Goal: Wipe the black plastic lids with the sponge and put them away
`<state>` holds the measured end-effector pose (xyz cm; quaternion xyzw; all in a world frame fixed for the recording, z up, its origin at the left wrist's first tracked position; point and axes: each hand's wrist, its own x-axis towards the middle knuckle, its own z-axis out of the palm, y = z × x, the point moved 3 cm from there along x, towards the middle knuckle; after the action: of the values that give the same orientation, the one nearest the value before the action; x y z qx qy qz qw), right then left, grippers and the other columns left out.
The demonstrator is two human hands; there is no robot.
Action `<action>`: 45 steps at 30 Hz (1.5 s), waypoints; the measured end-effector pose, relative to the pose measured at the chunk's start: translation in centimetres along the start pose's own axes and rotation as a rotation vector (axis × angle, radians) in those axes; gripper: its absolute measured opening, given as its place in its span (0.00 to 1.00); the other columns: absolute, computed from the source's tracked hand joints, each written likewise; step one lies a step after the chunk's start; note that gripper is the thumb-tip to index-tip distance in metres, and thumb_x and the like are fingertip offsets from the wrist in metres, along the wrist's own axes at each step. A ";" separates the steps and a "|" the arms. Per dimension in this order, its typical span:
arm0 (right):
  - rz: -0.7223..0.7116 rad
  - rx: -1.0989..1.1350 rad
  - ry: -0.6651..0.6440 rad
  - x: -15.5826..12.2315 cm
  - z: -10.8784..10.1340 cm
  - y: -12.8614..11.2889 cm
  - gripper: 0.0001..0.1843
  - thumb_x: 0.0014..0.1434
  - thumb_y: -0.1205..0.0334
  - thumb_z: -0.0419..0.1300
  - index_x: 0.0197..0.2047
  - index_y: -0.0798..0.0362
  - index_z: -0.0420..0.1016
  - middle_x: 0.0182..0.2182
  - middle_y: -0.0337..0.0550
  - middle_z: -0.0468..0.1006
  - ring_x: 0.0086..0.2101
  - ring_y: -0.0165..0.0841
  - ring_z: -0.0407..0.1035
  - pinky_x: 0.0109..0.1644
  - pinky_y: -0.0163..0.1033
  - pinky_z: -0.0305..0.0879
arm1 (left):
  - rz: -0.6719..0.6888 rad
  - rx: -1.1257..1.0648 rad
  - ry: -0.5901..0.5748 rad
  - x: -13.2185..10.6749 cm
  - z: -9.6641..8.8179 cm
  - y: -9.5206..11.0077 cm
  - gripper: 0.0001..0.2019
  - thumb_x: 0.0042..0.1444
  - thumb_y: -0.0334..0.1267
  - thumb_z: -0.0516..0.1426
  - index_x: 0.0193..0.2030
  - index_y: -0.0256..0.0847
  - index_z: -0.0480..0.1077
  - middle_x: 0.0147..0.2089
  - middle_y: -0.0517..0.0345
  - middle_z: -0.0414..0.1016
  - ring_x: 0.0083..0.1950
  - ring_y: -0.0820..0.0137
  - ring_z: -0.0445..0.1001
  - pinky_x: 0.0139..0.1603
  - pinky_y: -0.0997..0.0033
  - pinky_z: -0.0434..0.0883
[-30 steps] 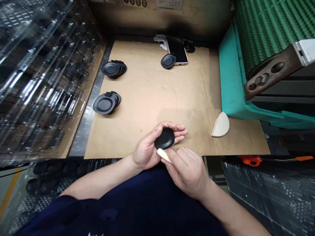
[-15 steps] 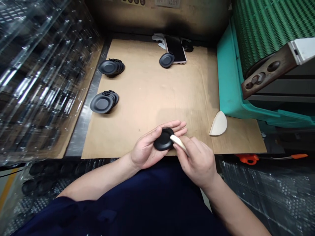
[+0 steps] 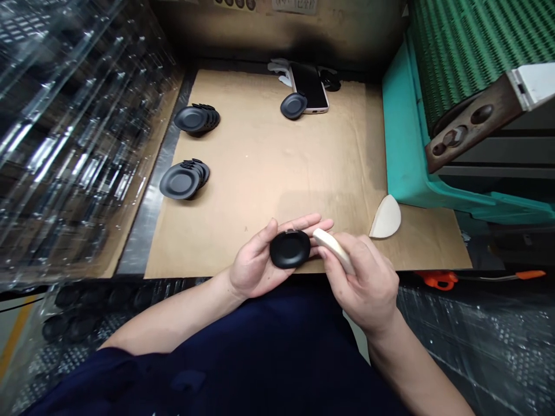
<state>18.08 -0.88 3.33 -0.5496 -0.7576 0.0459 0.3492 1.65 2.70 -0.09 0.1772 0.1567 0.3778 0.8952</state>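
My left hand [image 3: 255, 267] cradles a round black disc [image 3: 289, 249] in its palm, with the fingers curled lightly behind it. My right hand [image 3: 359, 280] pinches a cream-coloured curved pad [image 3: 333, 248] between thumb and fingers. The pad's tip sits just off the disc's right rim, and I cannot tell whether they touch. A similar cream pad [image 3: 385, 218] lies on the cardboard sheet [image 3: 264, 162], to the right of my hands.
Two stacks of black discs [image 3: 180, 182] [image 3: 193, 118] stand on the cardboard's left side. At the back, a single disc [image 3: 293, 106] rests on a phone [image 3: 309, 86]. Clear plastic trays [image 3: 73, 127] fill the left, and a teal crate [image 3: 403, 133] stands right.
My right hand has moved to the right, drawing the pad from the disc's face toward its right rim. The disc now lies flatter in my left palm.
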 end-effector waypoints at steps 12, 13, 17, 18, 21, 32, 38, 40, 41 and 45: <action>-0.206 -0.059 -0.137 0.2 1.8 -2.7 0.09 0.67 0.68 0.59 0.49 0.60 0.76 0.30 0.44 0.76 0.31 0.34 0.69 0.36 0.42 0.63 | 0.007 0.040 -0.022 0.2 -0.4 -0.6 0.26 0.73 0.43 0.43 0.66 0.32 0.69 0.71 0.38 0.66 0.75 0.50 0.61 0.78 0.46 0.50; -0.192 -0.075 -0.121 0.3 1.7 -2.4 0.09 0.68 0.67 0.59 0.50 0.60 0.75 0.30 0.44 0.76 0.31 0.34 0.69 0.37 0.41 0.63 | 0.003 0.032 -0.018 0.2 -0.4 -0.6 0.25 0.73 0.43 0.43 0.66 0.32 0.69 0.71 0.39 0.66 0.75 0.50 0.60 0.77 0.46 0.50; -0.150 -0.086 -0.140 -0.1 1.5 -2.4 0.09 0.68 0.68 0.59 0.49 0.60 0.75 0.29 0.43 0.76 0.30 0.33 0.68 0.35 0.41 0.62 | 0.011 0.014 -0.007 0.2 -0.5 -0.6 0.25 0.73 0.44 0.44 0.67 0.33 0.69 0.72 0.39 0.65 0.76 0.50 0.59 0.77 0.46 0.51; -0.151 -0.069 -0.155 -0.3 1.5 -2.6 0.09 0.68 0.68 0.59 0.49 0.60 0.75 0.29 0.42 0.75 0.29 0.33 0.67 0.34 0.40 0.62 | 0.020 0.016 -0.005 0.2 -0.5 -0.6 0.25 0.73 0.44 0.44 0.67 0.33 0.69 0.72 0.38 0.65 0.75 0.50 0.59 0.77 0.46 0.51; -0.170 -0.030 -0.168 -0.6 1.8 -3.2 0.08 0.67 0.68 0.59 0.49 0.60 0.76 0.28 0.42 0.75 0.28 0.32 0.67 0.33 0.41 0.62 | 0.033 0.035 -0.001 0.3 -0.4 -0.6 0.25 0.73 0.44 0.44 0.67 0.33 0.69 0.72 0.37 0.65 0.75 0.50 0.61 0.78 0.46 0.50; -0.102 -0.115 -0.212 0.4 0.8 -2.4 0.07 0.70 0.66 0.56 0.46 0.57 0.75 0.29 0.41 0.74 0.29 0.33 0.69 0.34 0.40 0.62 | 0.009 0.059 0.006 0.0 -0.7 -0.8 0.24 0.73 0.44 0.44 0.67 0.35 0.69 0.72 0.39 0.65 0.76 0.51 0.59 0.76 0.46 0.53; -0.112 -0.017 -0.272 -0.3 0.9 -3.5 0.10 0.70 0.66 0.54 0.38 0.53 0.74 0.26 0.39 0.71 0.27 0.31 0.65 0.33 0.39 0.59 | 0.042 0.099 0.029 0.3 -0.4 -0.6 0.24 0.73 0.45 0.45 0.66 0.34 0.70 0.70 0.39 0.67 0.75 0.51 0.61 0.77 0.46 0.51; -0.115 0.026 -0.241 -0.2 1.3 -3.6 0.08 0.70 0.66 0.54 0.39 0.54 0.74 0.27 0.39 0.72 0.28 0.31 0.66 0.33 0.39 0.60 | 0.035 0.100 0.031 0.3 -0.3 -0.6 0.25 0.72 0.46 0.46 0.66 0.34 0.70 0.70 0.38 0.68 0.74 0.51 0.62 0.77 0.46 0.51; -0.114 0.041 -0.223 -0.1 1.5 -3.5 0.08 0.70 0.66 0.54 0.41 0.55 0.74 0.27 0.39 0.73 0.28 0.31 0.66 0.33 0.39 0.61 | 0.032 0.098 0.028 0.3 -0.3 -0.6 0.25 0.72 0.46 0.46 0.66 0.34 0.70 0.70 0.38 0.68 0.74 0.51 0.62 0.77 0.46 0.50; -0.096 0.045 -0.169 0.2 2.0 -2.9 0.08 0.71 0.65 0.55 0.47 0.56 0.75 0.31 0.42 0.76 0.31 0.32 0.71 0.37 0.39 0.66 | 0.021 0.101 0.002 0.2 -0.5 -0.7 0.24 0.72 0.45 0.46 0.66 0.35 0.70 0.70 0.38 0.68 0.75 0.51 0.61 0.77 0.46 0.50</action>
<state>14.56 -1.25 3.22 -0.4987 -0.8087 0.0925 0.2980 2.04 2.49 -0.83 0.2236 0.1747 0.3789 0.8809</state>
